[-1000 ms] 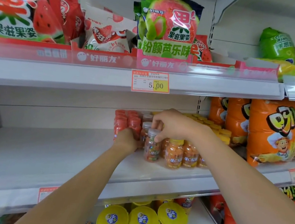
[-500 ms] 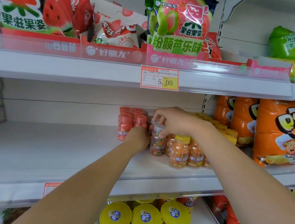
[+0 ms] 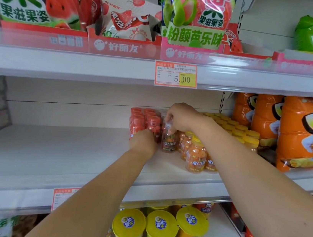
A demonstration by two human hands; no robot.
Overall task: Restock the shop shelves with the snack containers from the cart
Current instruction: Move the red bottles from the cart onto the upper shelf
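Small candy bottles stand in rows on the middle shelf [image 3: 46, 155]. Red-capped bottles [image 3: 138, 121] are on the left, yellow-capped orange bottles [image 3: 196, 156] on the right. Between them stands a clear-capped bottle [image 3: 168, 142] with mixed candies. My right hand [image 3: 183, 118] grips its cap from above with the fingertips. My left hand [image 3: 144, 140] is curled against the front of the red-capped bottles; what its fingers hold is hidden. The cart is out of view.
Candy bags [image 3: 198, 15] fill red trays on the upper shelf, above a price tag [image 3: 175, 75]. Orange snack bags [image 3: 308, 135] stand at the right. Yellow-lidded cups [image 3: 159, 233] sit on the lower shelf. The middle shelf's left half is bare.
The camera view has shifted slightly. Both hands stay at the bottle rows, and the clear-capped bottle has moved back a little, closer in line with the red row.
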